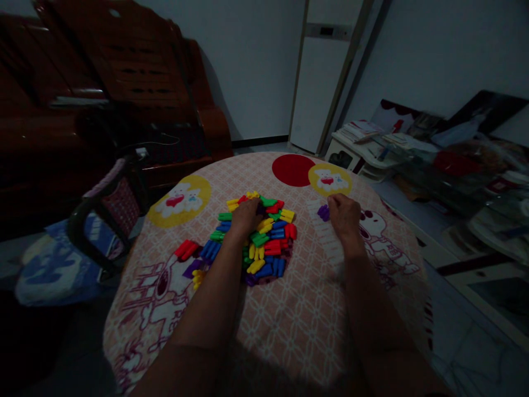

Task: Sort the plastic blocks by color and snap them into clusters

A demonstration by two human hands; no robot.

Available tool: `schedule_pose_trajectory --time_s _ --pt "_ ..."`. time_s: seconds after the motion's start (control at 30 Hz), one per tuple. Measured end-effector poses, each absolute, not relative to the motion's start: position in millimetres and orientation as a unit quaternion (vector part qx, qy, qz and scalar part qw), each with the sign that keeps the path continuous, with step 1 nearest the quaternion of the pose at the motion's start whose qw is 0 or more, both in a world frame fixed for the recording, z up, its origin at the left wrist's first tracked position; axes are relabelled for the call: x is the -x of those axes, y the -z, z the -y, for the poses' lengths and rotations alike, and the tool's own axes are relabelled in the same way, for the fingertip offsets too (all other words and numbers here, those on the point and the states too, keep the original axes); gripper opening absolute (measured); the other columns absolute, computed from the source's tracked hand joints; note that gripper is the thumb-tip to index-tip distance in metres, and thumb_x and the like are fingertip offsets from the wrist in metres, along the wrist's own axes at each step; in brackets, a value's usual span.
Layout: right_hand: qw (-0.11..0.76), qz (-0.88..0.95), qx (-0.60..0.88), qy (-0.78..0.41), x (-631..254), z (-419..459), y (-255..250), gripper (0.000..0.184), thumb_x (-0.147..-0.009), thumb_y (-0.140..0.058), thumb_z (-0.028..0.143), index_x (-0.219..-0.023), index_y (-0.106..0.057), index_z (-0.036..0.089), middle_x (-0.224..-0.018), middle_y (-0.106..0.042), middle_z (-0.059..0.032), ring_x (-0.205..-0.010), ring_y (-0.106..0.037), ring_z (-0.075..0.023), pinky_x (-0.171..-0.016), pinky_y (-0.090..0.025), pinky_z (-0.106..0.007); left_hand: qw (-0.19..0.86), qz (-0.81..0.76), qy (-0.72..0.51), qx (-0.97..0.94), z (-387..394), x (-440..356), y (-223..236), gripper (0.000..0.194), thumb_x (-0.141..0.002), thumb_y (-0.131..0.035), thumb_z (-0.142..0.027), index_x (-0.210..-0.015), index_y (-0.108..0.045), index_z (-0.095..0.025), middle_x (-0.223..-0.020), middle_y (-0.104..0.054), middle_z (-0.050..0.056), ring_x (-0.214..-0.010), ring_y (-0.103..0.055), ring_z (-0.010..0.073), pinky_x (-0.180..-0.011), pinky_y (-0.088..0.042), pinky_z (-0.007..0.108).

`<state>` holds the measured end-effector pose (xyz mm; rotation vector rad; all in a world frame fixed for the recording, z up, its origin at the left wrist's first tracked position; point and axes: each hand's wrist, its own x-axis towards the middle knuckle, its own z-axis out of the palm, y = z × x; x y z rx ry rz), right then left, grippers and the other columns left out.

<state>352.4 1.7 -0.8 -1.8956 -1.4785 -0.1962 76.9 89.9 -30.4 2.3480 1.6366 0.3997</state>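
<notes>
A pile of small plastic pieces (260, 238) in red, yellow, green and blue lies at the middle of the round table. My left hand (247, 216) rests over its far part, fingers bent down and closed among the pieces; a dark purple piece shows at the fingertips. Whatever lies between those fingers is hidden. To the right, a few purple pieces (323, 213) lie together on a pale printed strip (326, 237). Beside them my right hand (345, 216) is closed in a pinch, its fingertips close to the purple pieces. I cannot make out what it holds.
Red pieces (186, 250) and yellow pieces (198, 278) lie left of the pile. A patterned cloth (289, 331) covers the table. A chair (111, 215) stands at the left, wooden seating (152, 77) behind it. At the right is a cluttered cabinet (363, 146).
</notes>
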Motion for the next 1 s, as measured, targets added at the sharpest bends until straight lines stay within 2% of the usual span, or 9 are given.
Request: schedule_pose_trajectory --time_s 0.1,0.23,0.33,0.43,0.5,0.63,0.73,0.83,1.0 --pt "0.394 0.583 0.708 0.055 -334 0 -6 0.029 -0.093 -0.049 0.031 -0.084 -0.074 0.020 -0.083 -0.074 -0.0097 -0.078 -0.066 -0.0220 -0.075 -0.047 -0.033 0.154 -0.578 -0.175 -0.782 -87 -75 25 0.031 -0.082 -0.067 -0.026 -0.112 -0.066 -0.019 -0.113 -0.073 0.013 -0.109 -0.067 0.0301 -0.090 -0.051 0.037" --pt "0.444 0.628 0.635 -0.071 -295 1 -7 0.026 -0.092 -0.053 0.033 -0.090 -0.074 0.020 -0.084 -0.075 -0.0062 -0.076 -0.069 -0.0195 -0.074 -0.051 -0.030 0.199 -0.573 -0.299 -0.737 -79 -78 7 0.016 -0.080 -0.064 -0.024 -0.095 -0.066 -0.020 -0.093 -0.074 0.007 -0.089 -0.069 0.0232 -0.080 -0.051 0.032" --pt "0.474 0.637 0.585 -0.167 -272 1 -1 0.027 -0.090 -0.057 0.036 -0.101 -0.075 0.019 -0.090 -0.077 -0.0057 -0.080 -0.071 -0.0199 -0.074 -0.054 -0.029 0.308 -0.503 -0.396 -0.703 -72 -89 -5 0.018 -0.078 -0.065 -0.032 -0.090 -0.064 -0.019 -0.081 -0.072 0.003 -0.076 -0.066 0.0189 -0.071 -0.051 0.030" --pt "0.497 0.618 0.566 -0.223 -261 -1 6 0.030 -0.088 -0.059 0.036 -0.108 -0.074 0.020 -0.092 -0.077 -0.0051 -0.083 -0.072 -0.0209 -0.075 -0.057 -0.031 0.435 -0.413 -0.412 -0.686 -65 -103 -8 0.025 -0.073 -0.067 -0.037 -0.088 -0.061 -0.018 -0.074 -0.067 0.001 -0.067 -0.063 0.0163 -0.065 -0.050 0.028" --pt "0.512 0.597 0.562 -0.256 -261 -3 8 0.031 -0.086 -0.059 0.035 -0.107 -0.074 0.020 -0.091 -0.077 -0.0049 -0.080 -0.073 -0.0210 -0.072 -0.059 -0.032 0.477 -0.388 -0.411 -0.673 -61 -112 -6 0.026 -0.070 -0.068 -0.038 -0.086 -0.060 -0.018 -0.072 -0.066 0.001 -0.065 -0.062 0.0154 -0.064 -0.050 0.028" --pt "0.527 0.541 0.573 -0.319 -275 -5 -1 0.033 -0.081 -0.063 0.038 -0.104 -0.075 0.018 -0.077 -0.074 -0.0039 -0.062 -0.070 -0.0181 -0.057 -0.058 -0.029 0.502 -0.384 -0.399 -0.664 -56 -116 -5 0.025 -0.071 -0.067 -0.039 -0.083 -0.061 -0.018 -0.070 -0.065 0.001 -0.064 -0.062 0.0151 -0.062 -0.050 0.027" --pt "0.533 0.507 0.615 -0.284 -307 -1 -14 0.034 -0.078 -0.067 0.040 -0.097 -0.075 0.014 -0.066 -0.071 -0.0036 -0.051 -0.064 -0.0156 -0.049 -0.053 -0.027 0.471 -0.395 -0.401 -0.679 -59 -109 -7 0.026 -0.073 -0.067 -0.039 -0.084 -0.066 -0.016 -0.070 -0.066 0.002 -0.063 -0.061 0.0146 -0.060 -0.048 0.026" --pt "0.510 0.477 0.695 -0.173 -351 6 -24 0.029 -0.079 -0.063 0.036 -0.092 -0.077 0.013 -0.066 -0.071 -0.0058 -0.052 -0.064 -0.0166 -0.050 -0.051 -0.027 0.432 -0.421 -0.423 -0.676 -67 -93 -10 0.029 -0.074 -0.066 -0.040 -0.090 -0.069 -0.015 -0.073 -0.069 0.003 -0.061 -0.061 0.0147 -0.058 -0.048 0.026" --pt "0.285 0.530 0.798 0.015 -387 11 -17 0.017 -0.077 -0.062 0.020 -0.078 -0.079 0.016 -0.083 -0.078 -0.0117 -0.082 -0.073 -0.0244 -0.078 -0.054 -0.033 0.363 -0.472 -0.453 -0.663 -81 -60 -13 0.030 -0.074 -0.066 -0.038 -0.091 -0.073 -0.015 -0.074 -0.072 0.004 -0.067 -0.066 0.0165 -0.062 -0.051 0.025"
